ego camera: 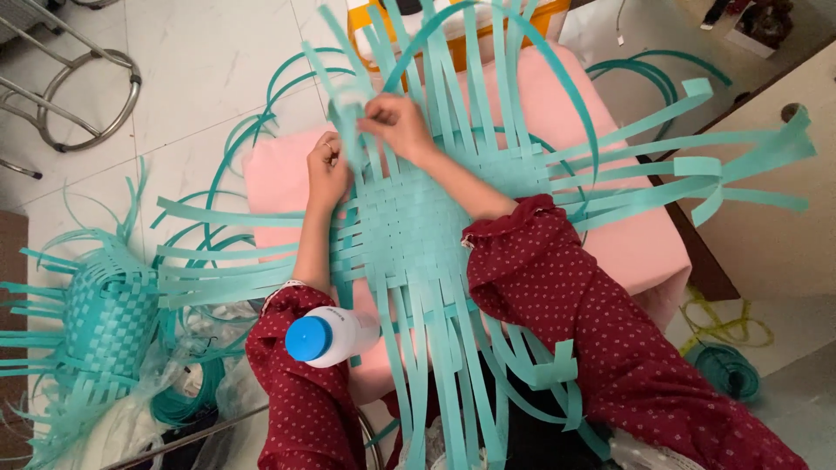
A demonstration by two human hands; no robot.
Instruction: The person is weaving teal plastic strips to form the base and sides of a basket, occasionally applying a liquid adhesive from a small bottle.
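Basket, far left: half-woven teal basket (104,326) lies on its side on the white tiled floor (200,78), strip ends splayed; apart from the work.
Bottle: white bottle with blue cap (324,337) lies at the near edge of the pink cushion (627,244), just beside the left forearm.
Left hand: left hand (326,174) pressed flat on the woven teal mat (409,222), fingers closed together, pinning its left edge.
Right hand: right hand (396,122) pinches one upright teal strip (353,113) at the mat's far edge.
Risk: if the flat hand lifts, loose weave may slide apart; a forearm nudge could roll the bottle off; a hard pull may kink the strip.
Room: free strips fan out on every side; open floor top left, wooden furniture (766,226) close at right.
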